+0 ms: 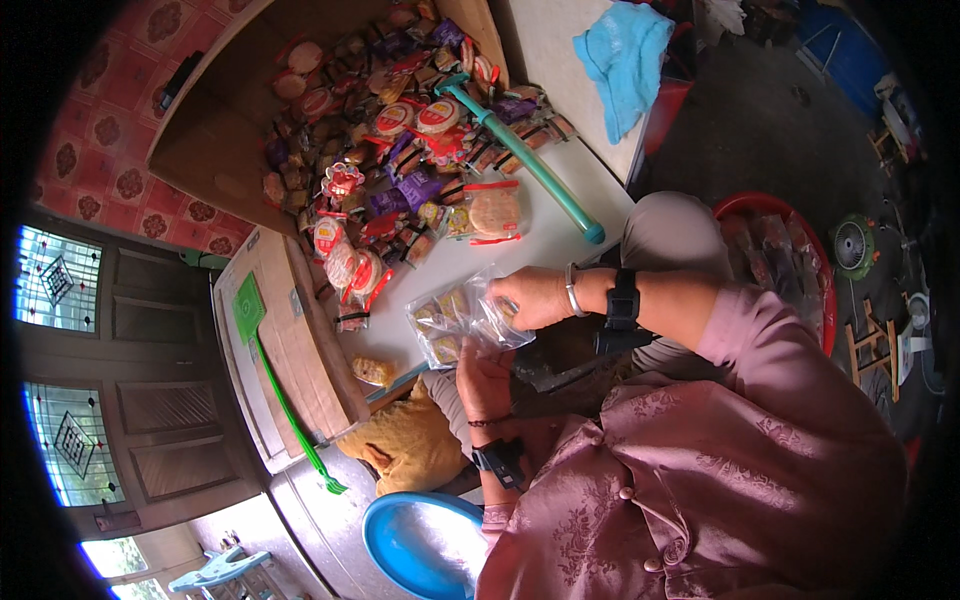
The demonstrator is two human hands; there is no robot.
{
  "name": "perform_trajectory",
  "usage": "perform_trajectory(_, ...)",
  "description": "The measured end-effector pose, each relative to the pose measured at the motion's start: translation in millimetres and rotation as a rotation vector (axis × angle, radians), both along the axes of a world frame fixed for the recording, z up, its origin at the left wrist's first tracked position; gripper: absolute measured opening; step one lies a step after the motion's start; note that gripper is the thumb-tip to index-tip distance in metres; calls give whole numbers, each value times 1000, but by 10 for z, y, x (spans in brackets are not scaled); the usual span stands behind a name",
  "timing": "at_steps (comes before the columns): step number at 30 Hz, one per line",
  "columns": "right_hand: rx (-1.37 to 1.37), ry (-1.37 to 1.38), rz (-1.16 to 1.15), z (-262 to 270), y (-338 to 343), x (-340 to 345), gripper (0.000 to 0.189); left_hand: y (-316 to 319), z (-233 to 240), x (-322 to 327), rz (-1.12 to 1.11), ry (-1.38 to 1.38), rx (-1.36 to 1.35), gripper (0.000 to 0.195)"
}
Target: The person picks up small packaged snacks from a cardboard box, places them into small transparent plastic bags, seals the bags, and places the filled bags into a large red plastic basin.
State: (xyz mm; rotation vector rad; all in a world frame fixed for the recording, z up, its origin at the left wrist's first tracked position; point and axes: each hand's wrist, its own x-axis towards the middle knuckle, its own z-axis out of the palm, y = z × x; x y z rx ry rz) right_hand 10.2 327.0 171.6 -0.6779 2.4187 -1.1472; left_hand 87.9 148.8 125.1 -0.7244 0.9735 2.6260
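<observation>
A clear plastic bag [441,324] with several small yellow-wrapped snacks in it lies over the near edge of the white tabletop [390,289]. My left hand [482,381] grips the bag's lower side, thumb on top of the plastic. My right hand [534,297] is at the other end of the bag, fingers curled down. A small wrapped snack [507,307] shows at its fingertips, partly hidden by the fingers and plastic. Left of the bag, a single yellow-wrapped snack [373,370] lies near the table edge. Beyond the bag is a flat packet of round crackers [493,211].
A heap of wrapped snacks [405,161] spills from a wooden box [217,142]. A green tube-handled tool [536,161] lies across the table's right side. There is a blue cloth [624,67], a green fly swatter [281,397], a red basin [828,300] of bagged goods and a blue basin [375,536].
</observation>
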Motion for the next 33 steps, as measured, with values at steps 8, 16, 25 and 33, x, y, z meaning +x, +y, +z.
perform_trajectory(8, -56, 134, -124, -156, -141, 68, 39, -11, -70, 29, -25, 21, 3, 33)
perform_trajectory(16, -48, 43, -128, -114, -156, 69, 36, 69, -3, 45, -165, 152, -12, 29)
perform_trajectory(25, -149, -12, -216, -27, -199, 59, 35, 91, 8, 60, -217, 144, -64, 25)
perform_trajectory(33, -207, -166, -157, -80, -188, 33, 18, 98, -29, 74, -299, 133, -119, 26)
